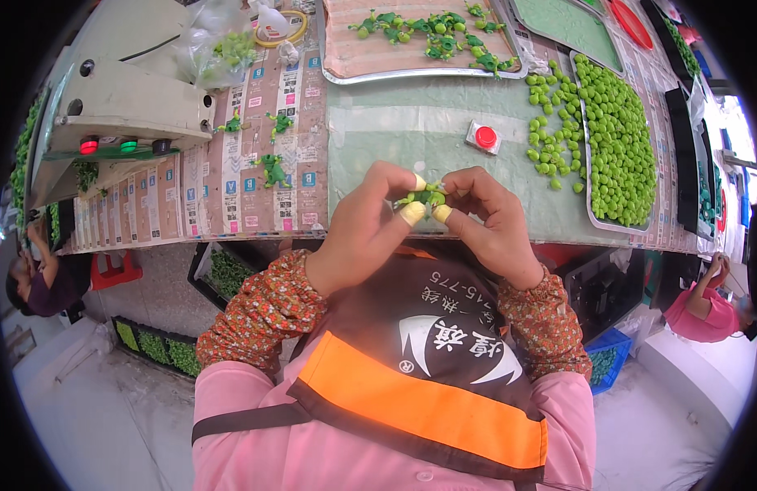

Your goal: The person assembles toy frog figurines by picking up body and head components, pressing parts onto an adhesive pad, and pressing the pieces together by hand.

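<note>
My small, knobbly plastic figure [428, 197] was light and dark green. My rubber finger covers [412, 213] were pale yellow, my puffy cloth sleeve covers [268, 303] red with a tiny floral print, my brown fabric apron [362, 313] orange-banded.

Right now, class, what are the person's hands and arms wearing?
Gathered, flowery red sleeve covers sit below pink sleeves. The left hand wears pale yellow covers on its thumb and a finger, the right hand one on its thumb.

Covered worktable [395, 123]: metal trays [370, 59], loose green pieces [543, 168], red-topped box [485, 137], plastic bag [216, 47].
</note>
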The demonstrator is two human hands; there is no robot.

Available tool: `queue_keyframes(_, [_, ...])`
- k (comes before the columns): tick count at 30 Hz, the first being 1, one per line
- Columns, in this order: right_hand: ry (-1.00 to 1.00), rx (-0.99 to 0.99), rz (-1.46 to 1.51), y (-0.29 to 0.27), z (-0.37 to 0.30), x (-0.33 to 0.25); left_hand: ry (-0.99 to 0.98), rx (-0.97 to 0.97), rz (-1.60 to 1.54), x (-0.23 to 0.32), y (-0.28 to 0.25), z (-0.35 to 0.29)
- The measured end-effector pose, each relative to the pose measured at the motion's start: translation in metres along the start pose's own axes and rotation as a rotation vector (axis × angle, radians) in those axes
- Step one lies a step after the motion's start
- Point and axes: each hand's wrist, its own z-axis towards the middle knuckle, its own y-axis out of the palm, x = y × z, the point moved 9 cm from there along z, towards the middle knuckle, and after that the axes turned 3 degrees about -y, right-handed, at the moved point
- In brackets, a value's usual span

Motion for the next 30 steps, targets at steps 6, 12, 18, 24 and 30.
queue_keyframes(6, [-0.464,0.011,-0.488,0.007,-0.008,-0.043,-0.606,-0.364,-0.692,-0.039,0.027,-0.016])
queue_keyframes(12, [-0.325,-0.032,-0.320,0.006,-0.010,-0.036,-0.639,-0.440,-0.860,-0.042,0.031,-0.021])
queue_keyframes(18, [-0.233,-0.074,-0.240,0.006,-0.011,-0.028,-0.598,-0.477,-0.920,-0.035,0.036,-0.020])
queue_keyframes(24, [-0.349,-0.093,-0.324,0.009,-0.013,-0.033,-0.555,-0.424,-0.840,-0.040,0.040,-0.018])
queue_keyframes(30, [-0.354,-0.108,-0.371,0.013,-0.011,-0.032,-0.533,-0.408,-0.796,-0.042,0.038,-0.018])
